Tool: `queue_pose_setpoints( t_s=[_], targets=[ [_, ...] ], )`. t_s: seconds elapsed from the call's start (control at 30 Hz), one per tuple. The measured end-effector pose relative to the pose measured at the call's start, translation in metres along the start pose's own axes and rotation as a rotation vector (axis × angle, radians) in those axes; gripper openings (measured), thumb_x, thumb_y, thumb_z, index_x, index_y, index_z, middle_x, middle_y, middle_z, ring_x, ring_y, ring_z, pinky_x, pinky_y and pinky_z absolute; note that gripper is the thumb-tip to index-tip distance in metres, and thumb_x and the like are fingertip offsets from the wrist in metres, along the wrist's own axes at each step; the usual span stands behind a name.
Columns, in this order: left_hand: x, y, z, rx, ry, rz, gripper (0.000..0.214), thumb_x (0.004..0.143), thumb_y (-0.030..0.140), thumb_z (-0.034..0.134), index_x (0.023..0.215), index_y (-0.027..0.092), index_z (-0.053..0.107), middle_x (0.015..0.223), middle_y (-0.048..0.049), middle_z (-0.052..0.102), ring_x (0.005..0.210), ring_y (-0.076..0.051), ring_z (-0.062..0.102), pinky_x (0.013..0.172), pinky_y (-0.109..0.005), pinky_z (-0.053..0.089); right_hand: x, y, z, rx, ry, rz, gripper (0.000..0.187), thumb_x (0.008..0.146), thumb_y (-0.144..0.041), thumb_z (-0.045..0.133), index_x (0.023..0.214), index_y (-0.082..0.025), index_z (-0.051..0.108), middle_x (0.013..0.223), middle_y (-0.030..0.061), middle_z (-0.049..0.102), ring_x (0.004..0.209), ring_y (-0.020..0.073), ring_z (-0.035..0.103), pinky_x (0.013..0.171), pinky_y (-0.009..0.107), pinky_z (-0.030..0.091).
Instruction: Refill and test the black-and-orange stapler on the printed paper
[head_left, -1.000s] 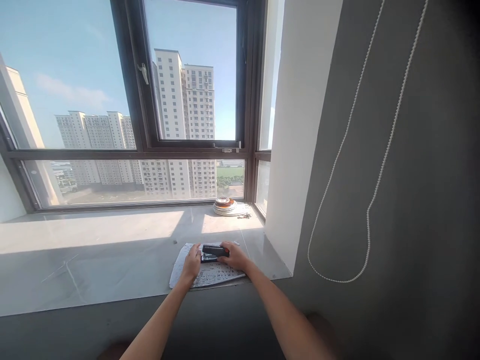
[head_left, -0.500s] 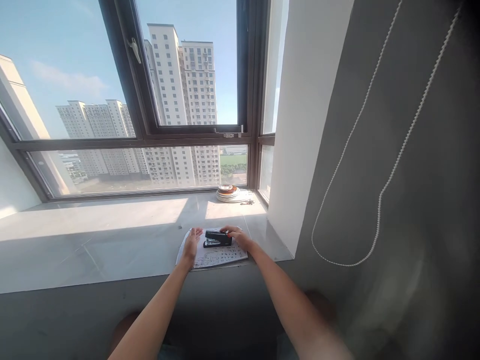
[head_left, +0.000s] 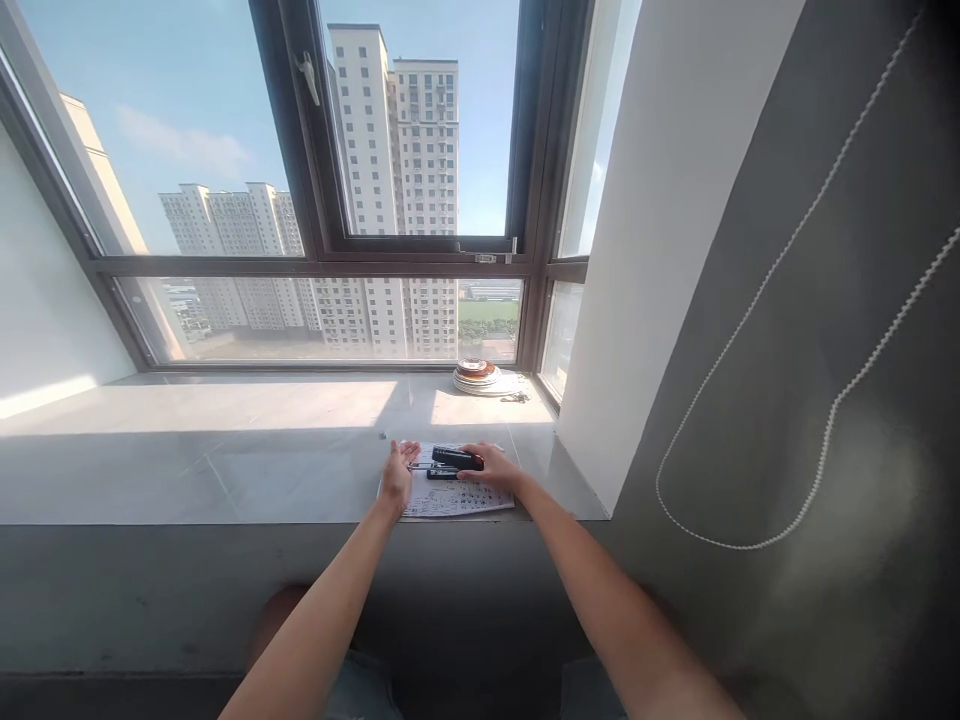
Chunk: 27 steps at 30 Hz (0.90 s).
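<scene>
A: Where is the stapler (head_left: 457, 457)?

B: Above the written sheets (head_left: 457, 503), by the near edge of the windowsill (head_left: 150, 480). I can't tell whether it rests on them or is held just clear.

A: Why is the right hand (head_left: 491, 468) at that end?

B: The fingers are closed around the stapler's right end, probably to steady it while its left end stands open. The upper arm and base are apart there, and a thin metal part (head_left: 418, 466) points left.

A: And the left hand (head_left: 397, 478)?

B: Its fingers are extended and loosely parted, palm turned up and inward, beside that metal part. Perhaps it sits there to catch or meet the part; whether they touch, I can't tell.

A: The arms?

B: Both reach forward from the near side, converging over the sheets, the right forearm slanting in leftward.
</scene>
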<state>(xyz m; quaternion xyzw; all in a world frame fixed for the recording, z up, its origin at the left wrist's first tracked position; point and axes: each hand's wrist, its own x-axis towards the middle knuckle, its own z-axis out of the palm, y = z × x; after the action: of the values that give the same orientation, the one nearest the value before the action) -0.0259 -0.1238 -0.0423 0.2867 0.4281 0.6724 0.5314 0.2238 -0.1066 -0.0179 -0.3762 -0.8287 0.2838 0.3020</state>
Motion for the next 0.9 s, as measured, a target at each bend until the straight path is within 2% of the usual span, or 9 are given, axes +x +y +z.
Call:
queue_pose_setpoints(
  t_s=[0.13, 0.23, 0.3, 0.4, 0.5, 0.63, 0.73, 0.8, 0.9],
  targets=[
    [0.0, 0.003, 0.0, -0.107, 0.006, -0.043, 0.052, 0.11, 0.053, 0.03, 0.113, 0.015, 0.066, 0.144, -0.0204, 0.063, 0.14, -0.024, 0.056, 0.118, -0.037, 0.043, 0.007, -0.01, 0.006, -0.124, 0.042, 0.023, 0.029, 0.083, -0.041, 0.073, 0.103, -0.021, 0.078, 0.085, 0.0024, 0.073, 0.082, 0.0214, 0.064, 0.081, 0.031, 0.049],
    [0.0, 0.007, -0.002, -0.227, 0.021, -0.108, 0.057, 0.11, 0.053, 0.025, 0.12, 0.013, 0.065, 0.146, -0.0227, 0.06, 0.139, -0.024, 0.058, 0.116, -0.039, 0.047, 0.014, -0.028, 0.005, -0.165, 0.162, -0.018, 0.027, 0.088, -0.032, 0.07, 0.112, -0.021, 0.075, 0.092, 0.0043, 0.074, 0.086, 0.023, 0.066, 0.082, 0.033, 0.051],
    [0.0, 0.009, -0.004, -0.302, 0.028, -0.139, 0.06, 0.11, 0.053, 0.022, 0.127, 0.013, 0.063, 0.148, -0.0231, 0.058, 0.139, -0.025, 0.057, 0.114, -0.042, 0.049, 0.021, -0.045, 0.004, -0.255, 0.184, -0.099, 0.031, 0.092, -0.027, 0.067, 0.122, -0.022, 0.072, 0.103, 0.0078, 0.076, 0.097, 0.0259, 0.067, 0.088, 0.037, 0.052],
    [-0.002, 0.011, -0.006, -0.42, 0.026, -0.163, 0.063, 0.11, 0.054, 0.018, 0.131, 0.013, 0.061, 0.15, -0.0223, 0.056, 0.141, -0.026, 0.056, 0.111, -0.044, 0.052, 0.03, -0.069, 0.01, -0.43, 0.063, -0.316, 0.034, 0.098, -0.017, 0.059, 0.13, -0.023, 0.068, 0.122, 0.0128, 0.073, 0.12, 0.0296, 0.063, 0.101, 0.044, 0.051],
    [-0.003, 0.013, -0.007, -0.497, -0.002, -0.191, 0.067, 0.11, 0.054, 0.014, 0.122, 0.011, 0.064, 0.145, -0.0241, 0.061, 0.135, -0.029, 0.061, 0.109, -0.045, 0.055, 0.034, -0.082, 0.022, -0.543, -0.071, -0.499, 0.038, 0.101, -0.009, 0.047, 0.132, -0.021, 0.067, 0.132, 0.015, 0.07, 0.131, 0.0305, 0.058, 0.11, 0.051, 0.047],
    [-0.001, 0.011, -0.009, -0.5, -0.004, -0.192, 0.061, 0.111, 0.046, 0.017, 0.11, 0.01, 0.066, 0.134, -0.0244, 0.067, 0.131, -0.03, 0.064, 0.108, -0.042, 0.056, 0.03, -0.083, 0.029, -0.569, -0.095, -0.551, 0.043, 0.105, -0.009, 0.038, 0.135, -0.02, 0.066, 0.137, 0.0153, 0.068, 0.135, 0.0316, 0.055, 0.111, 0.053, 0.045],
    [0.002, 0.007, -0.01, -0.5, 0.031, -0.169, 0.049, 0.112, 0.036, 0.023, 0.113, 0.011, 0.064, 0.134, -0.0226, 0.068, 0.132, -0.026, 0.064, 0.109, -0.036, 0.055, 0.02, -0.079, 0.028, -0.514, 0.014, -0.454, 0.042, 0.104, -0.013, 0.042, 0.137, -0.021, 0.066, 0.139, 0.0142, 0.067, 0.137, 0.033, 0.053, 0.114, 0.056, 0.042],
    [0.002, 0.004, -0.009, -0.491, 0.044, -0.158, 0.038, 0.111, 0.028, 0.029, 0.118, 0.011, 0.063, 0.135, -0.0223, 0.067, 0.13, -0.024, 0.065, 0.11, -0.036, 0.055, 0.012, -0.073, 0.029, -0.446, 0.196, -0.243, 0.038, 0.103, -0.021, 0.049, 0.137, -0.022, 0.066, 0.132, 0.0146, 0.07, 0.13, 0.0354, 0.059, 0.113, 0.057, 0.042],
    [-0.001, 0.001, -0.005, -0.452, 0.029, -0.144, 0.028, 0.106, 0.015, 0.039, 0.121, 0.01, 0.062, 0.132, -0.023, 0.068, 0.125, -0.024, 0.069, 0.111, -0.039, 0.055, -0.002, -0.053, 0.035, -0.314, 0.406, 0.134, 0.039, 0.097, -0.037, 0.06, 0.132, -0.022, 0.071, 0.113, 0.0142, 0.076, 0.108, 0.0375, 0.069, 0.099, 0.054, 0.052]
  ],
)
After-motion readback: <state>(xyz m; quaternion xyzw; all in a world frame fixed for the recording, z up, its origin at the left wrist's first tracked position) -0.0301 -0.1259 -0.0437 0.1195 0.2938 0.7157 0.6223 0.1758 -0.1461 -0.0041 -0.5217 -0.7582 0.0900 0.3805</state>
